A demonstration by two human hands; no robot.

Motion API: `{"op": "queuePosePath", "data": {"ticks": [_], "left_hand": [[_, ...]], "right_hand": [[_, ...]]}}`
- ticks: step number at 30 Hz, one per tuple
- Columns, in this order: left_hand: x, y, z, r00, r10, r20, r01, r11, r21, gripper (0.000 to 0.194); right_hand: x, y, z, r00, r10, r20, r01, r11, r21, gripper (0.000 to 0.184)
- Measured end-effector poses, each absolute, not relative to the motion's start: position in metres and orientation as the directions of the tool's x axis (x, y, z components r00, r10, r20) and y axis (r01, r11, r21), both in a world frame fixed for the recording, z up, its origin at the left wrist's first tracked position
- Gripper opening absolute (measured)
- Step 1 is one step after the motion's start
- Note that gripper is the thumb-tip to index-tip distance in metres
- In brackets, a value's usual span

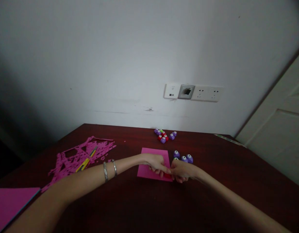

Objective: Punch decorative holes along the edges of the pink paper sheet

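Observation:
A pink paper sheet (150, 161) lies flat on the dark red table (139, 207). My left hand (156, 164) rests on the sheet with its fingers pinched at the sheet's right edge. My right hand (182, 171) meets it there, fingers curled. Between the two hands a small red object (168, 175), seemingly a craft punch, is gripped on the sheet's edge. Three purple punches (183, 157) sit just behind my right hand. Two bracelets (110, 170) circle my left wrist.
A cluster of purple and red punches (164, 135) stands near the wall. Cut-out pink paper scraps (76, 155) with a yellow tool (86, 160) lie at left. A pink sheet stack (11, 204) sits at the near left corner. Wall sockets (193, 92) are above; a door (280, 126) is at right.

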State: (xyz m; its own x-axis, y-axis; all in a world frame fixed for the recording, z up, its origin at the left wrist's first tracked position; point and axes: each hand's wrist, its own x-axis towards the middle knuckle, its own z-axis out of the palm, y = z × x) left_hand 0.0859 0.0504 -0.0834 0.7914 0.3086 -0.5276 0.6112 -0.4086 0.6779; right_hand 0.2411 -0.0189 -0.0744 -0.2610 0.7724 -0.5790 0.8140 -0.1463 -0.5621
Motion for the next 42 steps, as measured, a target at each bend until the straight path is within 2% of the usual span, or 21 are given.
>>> {"op": "queuePosePath", "data": {"ticks": [3,6,8,12,15,19,21,25,27,38,42], "left_hand": [[0.081,0.047,-0.080,0.853,0.440,-0.283,0.510,-0.584,0.631,0.045],[0.073,0.045,-0.074,0.868,0.485,-0.103,0.449,-0.680,0.580,0.037],[0.066,0.046,-0.071,0.864,0.497,-0.079,0.450,-0.692,0.564,0.032],[0.055,0.049,-0.080,0.856,0.499,-0.134,0.488,-0.696,0.527,0.026],[0.051,0.053,-0.093,0.841,0.523,-0.141,0.506,-0.665,0.550,0.028],[0.048,0.056,-0.106,0.831,0.542,-0.123,0.495,-0.620,0.609,0.027],[0.046,0.055,-0.109,0.827,0.554,-0.098,0.482,-0.608,0.630,0.029],[0.044,0.051,-0.111,0.815,0.574,-0.082,0.478,-0.585,0.655,0.032],[0.043,0.051,-0.111,0.814,0.573,-0.091,0.477,-0.572,0.667,0.033],[0.042,0.050,-0.111,0.813,0.578,-0.073,0.469,-0.574,0.671,0.031],[0.042,0.050,-0.112,0.809,0.584,-0.072,0.469,-0.566,0.678,0.033]], "right_hand": [[0.241,-0.021,-0.074,-0.253,0.800,-0.544,0.816,-0.126,-0.565,0.037],[0.239,-0.023,-0.075,-0.273,0.841,-0.467,0.809,-0.061,-0.584,0.037],[0.237,-0.026,-0.077,-0.279,0.877,-0.392,0.822,0.006,-0.570,0.039],[0.225,-0.039,-0.080,-0.175,0.964,-0.200,0.909,0.080,-0.408,0.036],[0.217,-0.055,-0.080,-0.104,0.992,-0.065,0.944,0.078,-0.319,0.028],[0.218,-0.072,-0.078,-0.084,0.995,0.059,0.973,0.095,-0.212,0.031],[0.226,-0.076,-0.078,-0.096,0.991,0.097,0.959,0.118,-0.258,0.030],[0.243,-0.077,-0.086,-0.180,0.977,0.119,0.860,0.214,-0.462,0.017],[0.247,-0.077,-0.090,-0.206,0.968,0.144,0.824,0.251,-0.508,0.019],[0.239,-0.073,-0.093,-0.270,0.953,0.136,0.801,0.301,-0.517,0.029],[0.238,-0.072,-0.097,-0.303,0.942,0.146,0.778,0.333,-0.533,0.026]]}}
